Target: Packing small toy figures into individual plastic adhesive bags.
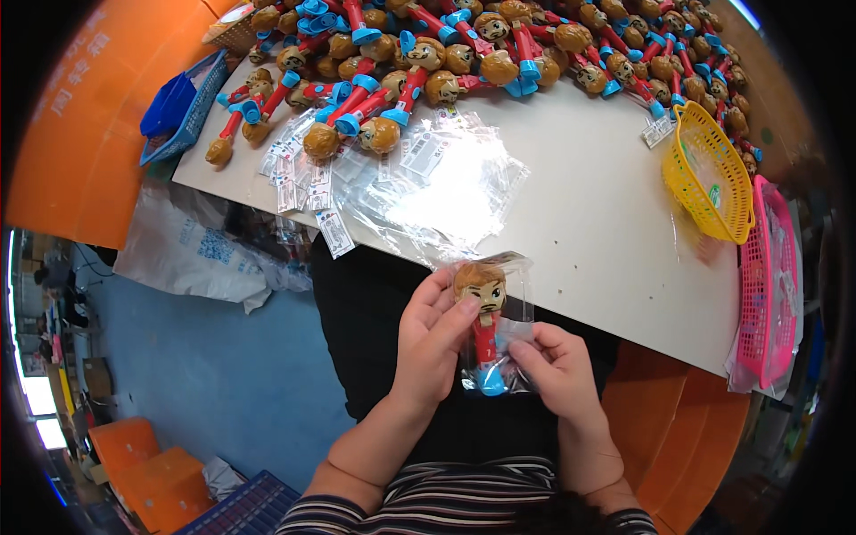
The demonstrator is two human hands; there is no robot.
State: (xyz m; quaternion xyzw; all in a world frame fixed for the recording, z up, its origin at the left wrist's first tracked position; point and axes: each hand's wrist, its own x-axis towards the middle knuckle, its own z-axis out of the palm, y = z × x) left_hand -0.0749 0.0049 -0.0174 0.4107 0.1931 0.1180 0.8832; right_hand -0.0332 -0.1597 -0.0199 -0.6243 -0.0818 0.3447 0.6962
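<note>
A toy figure [485, 343] with brown hair, a red body and a blue base sits upright in a clear plastic bag [520, 300] above my lap, just off the table's near edge. My left hand [430, 334] is closed round its left side, thumb across the front of the head. From the other side, my right hand [560, 366] pinches the bag beside the figure's lower body. A small whitish piece [514, 332] shows by the right fingertips; whether it is a slip or a fold of the bag I cannot tell.
Similar figures [499, 67] are heaped along the table's far side. Clear bags and printed slips [419, 165] lie on the white table [606, 196]. A blue basket [192, 111] stands at the left, yellow [709, 178] and pink [767, 285] baskets at the right.
</note>
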